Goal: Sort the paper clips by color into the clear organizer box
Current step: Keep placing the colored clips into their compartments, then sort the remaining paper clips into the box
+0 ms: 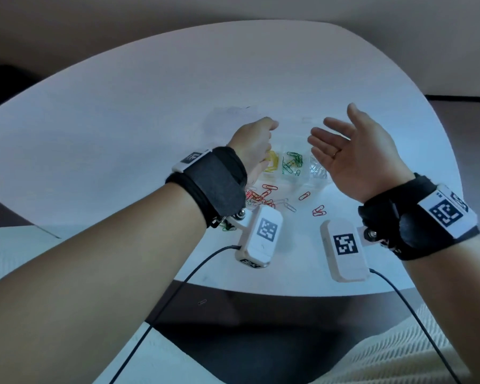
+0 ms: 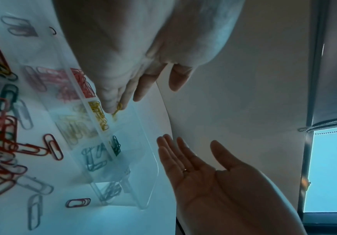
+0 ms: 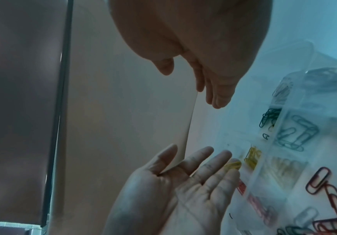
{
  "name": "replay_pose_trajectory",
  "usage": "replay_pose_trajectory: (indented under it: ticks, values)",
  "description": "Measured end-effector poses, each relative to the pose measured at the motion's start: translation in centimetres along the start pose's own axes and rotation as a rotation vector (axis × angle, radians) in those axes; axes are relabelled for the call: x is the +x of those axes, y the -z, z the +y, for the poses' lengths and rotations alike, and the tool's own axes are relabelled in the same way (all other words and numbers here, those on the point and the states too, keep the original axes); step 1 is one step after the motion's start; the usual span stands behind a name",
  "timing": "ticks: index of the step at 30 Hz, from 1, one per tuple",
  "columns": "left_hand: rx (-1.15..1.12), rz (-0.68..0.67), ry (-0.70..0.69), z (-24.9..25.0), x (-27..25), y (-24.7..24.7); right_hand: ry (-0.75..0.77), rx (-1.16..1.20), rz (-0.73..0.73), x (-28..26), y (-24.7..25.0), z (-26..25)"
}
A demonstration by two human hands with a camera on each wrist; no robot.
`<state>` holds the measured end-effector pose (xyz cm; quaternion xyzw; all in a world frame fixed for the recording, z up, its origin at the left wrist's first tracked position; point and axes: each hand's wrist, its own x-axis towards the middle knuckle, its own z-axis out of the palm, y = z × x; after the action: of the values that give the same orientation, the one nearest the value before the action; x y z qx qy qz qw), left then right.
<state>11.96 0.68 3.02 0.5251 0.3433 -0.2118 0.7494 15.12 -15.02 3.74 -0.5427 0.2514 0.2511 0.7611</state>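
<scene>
Red wire makes up most of the loose paper clips (image 1: 263, 196) lying nearest me on the white table (image 1: 122, 128), tangled with a few silver and green ones, and that tangle is my first worry: lifting one could drag a neighbour of another colour along. Just beyond the pile sits the clear organizer box (image 2: 143, 159), with red, yellow, green and silver already in separate cells. Over the yellow cell my left hand (image 1: 254, 146) pinches a yellow clip (image 2: 118, 108) between thumb and fingertip, the other fingers spread. If I let go too high, I judge the clip could bounce off a divider into the red or green cell next door, or skip out onto the table. My right hand (image 1: 355, 156) hangs to the right, palm up, fingers relaxed and holding nothing; dropping it carelessly could nudge the light box and mix the cells.
</scene>
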Motion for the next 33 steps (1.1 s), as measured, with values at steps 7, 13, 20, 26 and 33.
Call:
replay_pose_trajectory:
  ticks: [7, 13, 20, 26, 33]
  values:
    - [0.144, 0.027, -0.157, 0.3, -1.9, 1.0, 0.036, -0.084, -0.027, -0.7, -0.2, 0.6]
    - [0.746, 0.089, -0.351, -0.4, -4.4, 3.7, 0.336, -0.923, 0.052, -0.6, -0.3, 1.7]
    - [1.265, 0.178, -0.267, -3.2, -4.3, 7.4, 0.415, -1.518, 0.113, 3.7, -1.1, 3.2]
    - [1.495, 0.176, -0.161, -4.5, -3.2, 9.5, 0.416, -1.791, 0.151, 6.5, -1.7, 3.9]
    - [1.57, 0.129, -0.127, -5.1, -2.4, 10.0, 0.428, -2.038, 0.156, 7.0, -2.4, 4.3]
